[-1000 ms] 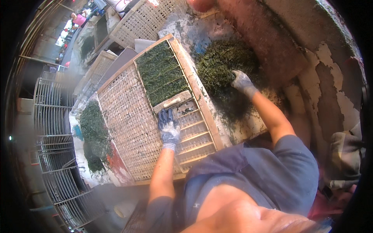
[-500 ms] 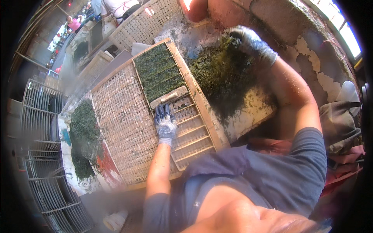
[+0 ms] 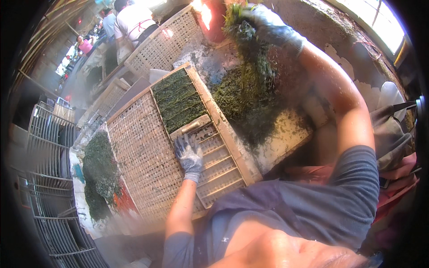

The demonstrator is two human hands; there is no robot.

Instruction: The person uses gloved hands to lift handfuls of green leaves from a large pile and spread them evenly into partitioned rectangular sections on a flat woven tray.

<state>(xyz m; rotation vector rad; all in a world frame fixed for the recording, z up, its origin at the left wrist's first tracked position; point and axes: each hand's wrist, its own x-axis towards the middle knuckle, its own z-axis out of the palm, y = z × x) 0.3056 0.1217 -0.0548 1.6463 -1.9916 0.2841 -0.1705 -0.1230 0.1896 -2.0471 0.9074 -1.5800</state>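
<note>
My left hand (image 3: 189,157), in a grey-blue work glove, lies with fingers stretched over a slatted wooden frame (image 3: 213,165). Its fingertips reach a short wooden bar (image 3: 191,125) lying across the frame. Beyond the bar, dark green shredded leaf-like stuff (image 3: 178,99) fills the frame's far part; the near slats are bare. Up at the far right, my gloved right hand (image 3: 268,27) is closed on a clump of green shreds (image 3: 257,60), whose strands hang down. Beneath it spreads a loose heap of the same shreds (image 3: 232,91).
The frame rests on a woven bamboo screen (image 3: 136,138) with a wooden rail. More dark green shreds (image 3: 99,163) lie left of it. Metal racks (image 3: 47,152) stand at far left. Another woven screen (image 3: 163,38) and a person in white (image 3: 132,22) are behind.
My right hand has risen from the heap and moved up and slightly left, lifting a clump of shreds. My left hand stays on the frame by the wooden bar.
</note>
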